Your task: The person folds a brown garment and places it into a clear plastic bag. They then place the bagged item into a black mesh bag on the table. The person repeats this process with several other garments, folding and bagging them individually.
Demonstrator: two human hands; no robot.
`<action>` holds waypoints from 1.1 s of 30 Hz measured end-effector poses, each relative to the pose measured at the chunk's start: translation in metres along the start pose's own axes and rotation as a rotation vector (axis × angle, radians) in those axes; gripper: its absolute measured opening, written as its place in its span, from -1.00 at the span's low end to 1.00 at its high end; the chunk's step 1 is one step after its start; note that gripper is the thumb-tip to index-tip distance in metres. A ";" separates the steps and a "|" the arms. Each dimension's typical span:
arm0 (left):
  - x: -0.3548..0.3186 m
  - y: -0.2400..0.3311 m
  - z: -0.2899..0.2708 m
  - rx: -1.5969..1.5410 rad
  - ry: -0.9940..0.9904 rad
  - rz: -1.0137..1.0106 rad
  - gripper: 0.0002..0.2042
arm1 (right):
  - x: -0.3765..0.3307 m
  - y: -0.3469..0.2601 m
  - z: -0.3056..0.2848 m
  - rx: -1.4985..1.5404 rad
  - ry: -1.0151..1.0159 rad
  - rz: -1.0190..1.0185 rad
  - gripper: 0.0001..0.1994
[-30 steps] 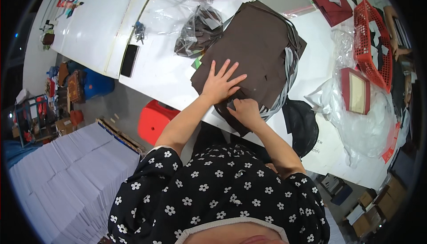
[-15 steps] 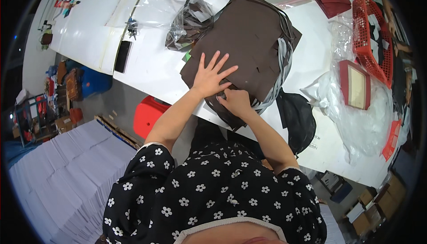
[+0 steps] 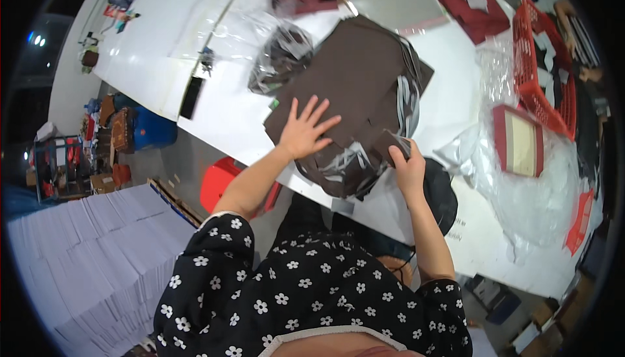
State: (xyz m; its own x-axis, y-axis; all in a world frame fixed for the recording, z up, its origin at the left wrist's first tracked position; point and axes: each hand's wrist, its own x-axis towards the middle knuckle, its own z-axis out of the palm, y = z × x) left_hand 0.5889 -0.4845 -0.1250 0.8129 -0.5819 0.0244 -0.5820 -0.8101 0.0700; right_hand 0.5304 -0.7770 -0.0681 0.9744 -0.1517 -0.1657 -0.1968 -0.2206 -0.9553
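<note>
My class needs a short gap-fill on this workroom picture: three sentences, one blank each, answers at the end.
1. The hand spread flat on the brown sheets is the person's ____ one.
2. The perforated basket is coloured ____.
3. The black shirt is patterned with white ____.

Missing words: left; red; flowers.

I am looking down over a white counter [image 3: 452, 74], its near edge slanting across my view. A red plastic stool [image 3: 218, 184] is standing beside that edge on grey floor [image 3: 190, 156]. To my left, a blue barrel [image 3: 156, 129] is sitting near a cluttered rack [image 3: 55, 155], and a tall stack of pale sheets [image 3: 91, 253] is rising closer to me. Farther off, small bluish-white lights [image 3: 37, 39] are glowing against a dark window [image 3: 49, 64].
</note>
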 end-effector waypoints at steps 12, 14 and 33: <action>-0.007 -0.007 -0.010 -0.364 0.008 -0.098 -0.16 | 0.087 -0.269 0.122 0.290 -0.259 -0.833 -0.65; -0.007 -0.004 -0.049 -0.335 0.209 -0.110 -0.26 | 0.103 -0.314 0.145 0.087 -0.201 -1.056 -0.63; 0.048 -0.170 -0.171 0.178 0.531 -0.463 -0.93 | 0.050 -0.178 0.119 -0.305 -0.542 -0.835 -0.87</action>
State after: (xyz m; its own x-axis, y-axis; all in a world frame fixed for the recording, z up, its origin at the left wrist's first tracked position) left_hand 0.7307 -0.3628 0.0346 0.8508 -0.1003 0.5158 -0.1339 -0.9906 0.0282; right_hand 0.6270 -0.6308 0.0650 0.7162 0.5979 0.3599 0.6170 -0.3016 -0.7268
